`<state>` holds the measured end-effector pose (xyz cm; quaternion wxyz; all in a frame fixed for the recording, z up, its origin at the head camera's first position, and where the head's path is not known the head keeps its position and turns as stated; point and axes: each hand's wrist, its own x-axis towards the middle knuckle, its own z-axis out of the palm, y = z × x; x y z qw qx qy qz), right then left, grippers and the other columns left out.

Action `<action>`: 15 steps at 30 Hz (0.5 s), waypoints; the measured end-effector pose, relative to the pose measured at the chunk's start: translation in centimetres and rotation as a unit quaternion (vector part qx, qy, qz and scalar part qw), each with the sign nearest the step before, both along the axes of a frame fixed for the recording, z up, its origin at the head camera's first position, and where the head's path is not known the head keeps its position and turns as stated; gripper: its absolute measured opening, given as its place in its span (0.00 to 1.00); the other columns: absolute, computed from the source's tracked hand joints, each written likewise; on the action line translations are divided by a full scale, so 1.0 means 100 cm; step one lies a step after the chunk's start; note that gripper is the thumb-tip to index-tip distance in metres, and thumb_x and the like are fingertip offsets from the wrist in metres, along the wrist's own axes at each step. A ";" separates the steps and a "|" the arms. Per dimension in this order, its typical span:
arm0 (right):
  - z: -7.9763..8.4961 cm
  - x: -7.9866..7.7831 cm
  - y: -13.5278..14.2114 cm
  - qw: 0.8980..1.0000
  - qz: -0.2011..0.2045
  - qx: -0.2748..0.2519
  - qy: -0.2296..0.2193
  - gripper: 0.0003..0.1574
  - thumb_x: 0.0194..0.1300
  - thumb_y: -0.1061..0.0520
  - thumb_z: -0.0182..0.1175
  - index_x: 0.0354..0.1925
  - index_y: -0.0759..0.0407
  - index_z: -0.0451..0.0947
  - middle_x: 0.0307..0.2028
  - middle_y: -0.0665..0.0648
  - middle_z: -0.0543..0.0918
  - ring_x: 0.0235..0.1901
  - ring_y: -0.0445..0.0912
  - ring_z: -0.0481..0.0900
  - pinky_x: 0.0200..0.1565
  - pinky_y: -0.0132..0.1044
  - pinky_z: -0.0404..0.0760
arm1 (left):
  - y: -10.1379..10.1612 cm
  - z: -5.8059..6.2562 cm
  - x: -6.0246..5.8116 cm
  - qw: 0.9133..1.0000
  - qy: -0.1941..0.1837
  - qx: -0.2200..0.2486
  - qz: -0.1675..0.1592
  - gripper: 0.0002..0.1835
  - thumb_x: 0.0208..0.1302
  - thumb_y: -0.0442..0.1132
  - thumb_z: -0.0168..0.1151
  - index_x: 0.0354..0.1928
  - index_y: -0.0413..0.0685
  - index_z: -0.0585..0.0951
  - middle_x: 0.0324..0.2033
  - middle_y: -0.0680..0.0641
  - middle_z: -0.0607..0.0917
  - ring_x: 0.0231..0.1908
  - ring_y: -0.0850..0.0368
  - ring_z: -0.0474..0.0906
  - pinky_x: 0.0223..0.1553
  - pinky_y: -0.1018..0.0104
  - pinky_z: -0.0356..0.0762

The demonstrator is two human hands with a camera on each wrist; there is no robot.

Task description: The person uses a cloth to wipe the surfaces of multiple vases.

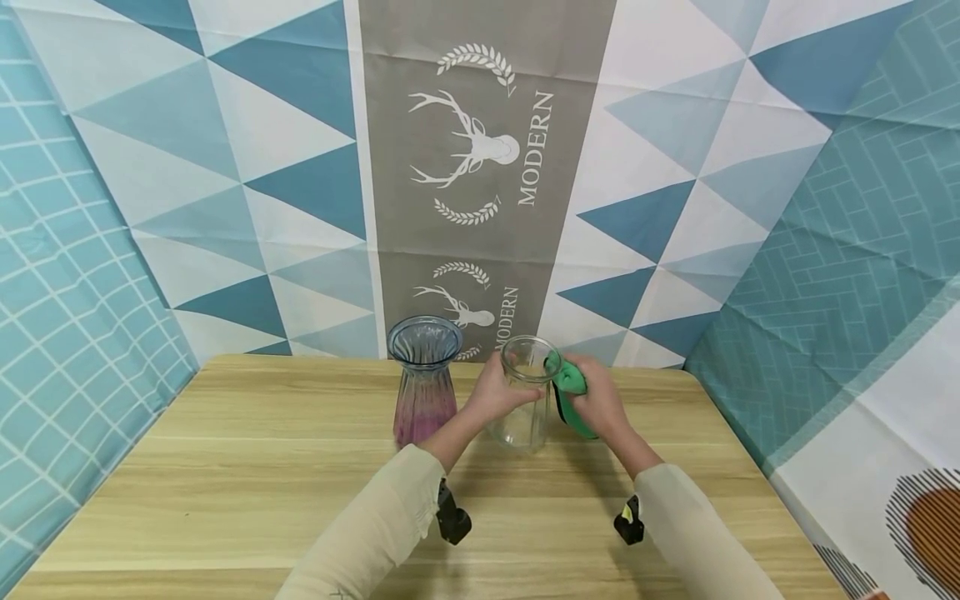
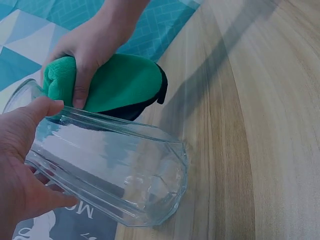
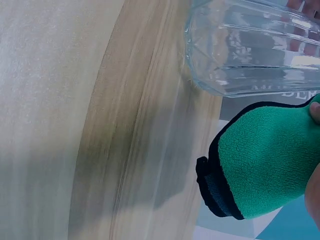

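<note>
A clear glass vase (image 1: 525,417) with faceted sides stands on the wooden table, seen from above in the head view. My left hand (image 1: 498,392) holds it near the rim, thumb across the near side and fingers around the far side. My right hand (image 1: 597,396) grips a green cloth (image 2: 125,82) with dark edging, bunched between thumb and fingers at the vase's right side near the rim. The loose part of the green cloth (image 3: 270,155) hangs down beside the glass, above the tabletop.
Left of the clear vase stands a ribbed glass vase (image 1: 425,392), blue at its flared rim and pink toward the base. Behind the wooden table (image 1: 262,483) hangs a patterned fabric backdrop (image 1: 300,167). Small black devices are strapped at both wrists.
</note>
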<state>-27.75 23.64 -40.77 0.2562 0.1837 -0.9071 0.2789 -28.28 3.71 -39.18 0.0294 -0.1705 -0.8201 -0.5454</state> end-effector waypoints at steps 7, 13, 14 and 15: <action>-0.006 0.003 0.000 1.000 0.002 0.025 0.012 0.26 0.52 0.72 0.61 0.50 0.57 0.76 0.46 0.60 0.81 0.47 0.56 0.77 0.44 0.51 0.77 | 0.000 0.000 0.000 1.000 -0.010 -0.011 0.000 0.41 0.44 0.45 0.73 0.59 0.38 0.64 0.54 0.38 0.74 0.58 0.43 0.70 0.60 0.51 0.69; -0.014 0.003 0.002 0.997 -0.008 0.077 0.028 0.30 0.44 0.73 0.63 0.48 0.57 0.75 0.43 0.60 0.81 0.43 0.55 0.78 0.42 0.50 0.78 | -0.001 0.002 0.001 1.000 -0.015 -0.004 -0.001 0.41 0.44 0.44 0.73 0.59 0.38 0.64 0.55 0.37 0.74 0.59 0.42 0.69 0.61 0.50 0.68; -0.016 0.003 0.003 0.996 -0.009 0.086 0.026 0.32 0.43 0.74 0.63 0.49 0.57 0.75 0.43 0.60 0.81 0.43 0.55 0.78 0.42 0.51 0.78 | -0.001 0.002 0.001 1.000 -0.017 -0.003 -0.001 0.41 0.44 0.44 0.73 0.59 0.38 0.64 0.56 0.37 0.73 0.59 0.42 0.69 0.61 0.50 0.68; -0.017 0.004 0.004 0.995 -0.012 0.096 0.023 0.33 0.42 0.74 0.63 0.49 0.57 0.75 0.43 0.60 0.81 0.43 0.55 0.78 0.42 0.51 0.78 | -0.001 0.002 0.001 1.000 -0.017 -0.001 -0.002 0.41 0.44 0.44 0.73 0.59 0.38 0.64 0.56 0.37 0.73 0.59 0.42 0.69 0.61 0.50 0.68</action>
